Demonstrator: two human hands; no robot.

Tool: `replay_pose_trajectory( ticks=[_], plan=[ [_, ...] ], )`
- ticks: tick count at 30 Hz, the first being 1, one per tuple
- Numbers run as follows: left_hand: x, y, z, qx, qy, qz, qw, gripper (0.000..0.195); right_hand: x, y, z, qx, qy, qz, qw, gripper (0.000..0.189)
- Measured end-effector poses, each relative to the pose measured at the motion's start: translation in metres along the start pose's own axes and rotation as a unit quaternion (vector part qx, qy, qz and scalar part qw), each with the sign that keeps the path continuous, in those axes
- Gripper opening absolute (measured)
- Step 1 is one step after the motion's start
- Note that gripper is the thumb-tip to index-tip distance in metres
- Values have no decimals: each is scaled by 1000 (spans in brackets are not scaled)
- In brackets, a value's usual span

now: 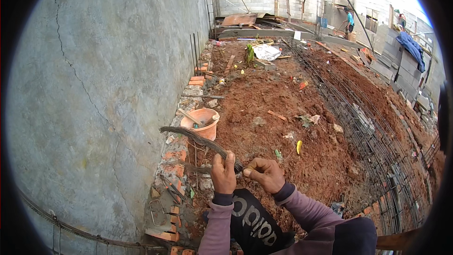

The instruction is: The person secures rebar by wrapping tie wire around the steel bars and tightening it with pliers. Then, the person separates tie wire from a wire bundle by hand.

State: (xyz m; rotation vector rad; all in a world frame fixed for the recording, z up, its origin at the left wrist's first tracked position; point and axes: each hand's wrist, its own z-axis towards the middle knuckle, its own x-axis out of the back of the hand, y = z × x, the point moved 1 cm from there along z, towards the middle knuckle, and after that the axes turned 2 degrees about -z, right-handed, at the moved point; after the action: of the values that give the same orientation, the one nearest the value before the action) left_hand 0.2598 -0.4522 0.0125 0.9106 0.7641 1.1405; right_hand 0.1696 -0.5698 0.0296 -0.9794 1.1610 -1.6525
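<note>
My left hand (223, 175) grips a bundle of thin dark tie wire (201, 139), which curves away to the upper left. Beside it, the thumb and fingers of my right hand (266, 176) pinch at the short end of the bundle. More loose wire strands (198, 169) trail left below my left hand. Just past the wire, an orange plastic bucket (210, 131) holds a wooden-handled tool (189, 116); its head is hidden. Pincers with orange grips (172, 187) lie on the brick footing at left, near a bent steel stirrup (157, 212).
A cracked plastered wall (106, 78) rises at left along the brick footing (175, 156). Lumpy red soil (262, 124) fills the middle. Long rebar cages (357, 124) run down the right side. Upright rebars (195, 51) stand by the wall. A person (349, 23) works far back.
</note>
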Motion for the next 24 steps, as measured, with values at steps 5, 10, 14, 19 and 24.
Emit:
replay_pose_trajectory(
  ticks=[5,10,14,19,24],
  plan=[
    [-3,10,-3,63,13,-128,990,28,1,-4,-6,-118,-100,301,941,23],
    [4,-12,10,53,40,-111,992,33,-21,5,6,-113,-66,223,966,29],
    [1,-26,29,45,44,-155,986,35,3,-21,-11,-74,-58,191,977,31],
    [-2,-38,51,84,85,-188,975,35,103,-91,-54,160,-72,195,965,37],
    [13,-54,61,83,142,-186,969,36,198,-132,-75,266,45,164,949,34]
  ],
)
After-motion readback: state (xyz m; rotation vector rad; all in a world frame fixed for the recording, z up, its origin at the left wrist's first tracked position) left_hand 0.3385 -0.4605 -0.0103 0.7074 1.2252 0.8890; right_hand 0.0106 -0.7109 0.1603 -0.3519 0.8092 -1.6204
